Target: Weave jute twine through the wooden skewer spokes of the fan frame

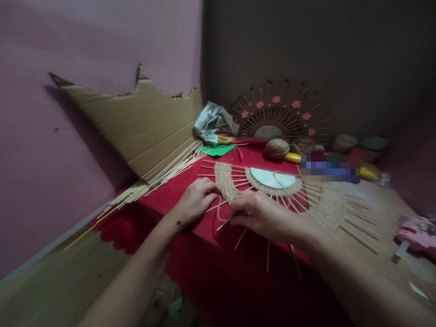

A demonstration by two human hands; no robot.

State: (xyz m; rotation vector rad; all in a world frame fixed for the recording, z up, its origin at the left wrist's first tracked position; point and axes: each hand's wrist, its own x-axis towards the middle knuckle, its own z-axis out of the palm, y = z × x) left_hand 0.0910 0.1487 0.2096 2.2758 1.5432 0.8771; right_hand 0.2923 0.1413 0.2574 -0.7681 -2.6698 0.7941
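We pinch a strand of twine [220, 214] between the thumb and fingers of our right hand [260, 215]. The strand curves up to our left hand [196, 200], whose thumb and forefinger are bent close together at the fan's edge—we cannot tell whether they pinch anything.

The half-round woven fan [224, 178] lies flat just beyond both hands, its thin spokes pointing outward, with two woven bands and a pale blue half-disc [272, 178] at its middle. Its left part is on the red cloth [190, 181], and its right part reaches over the bare tabletop [391, 202].

To our left, loose sticks [170, 175] lie beside cardboard [136, 122] leaning on the wall. Farther back we see a green piece [218, 150], a crumpled bag [214, 120], a ball of twine [277, 148] and an upright fan with pink flowers [284, 109]—and off to our right, a pink tool [417, 234].
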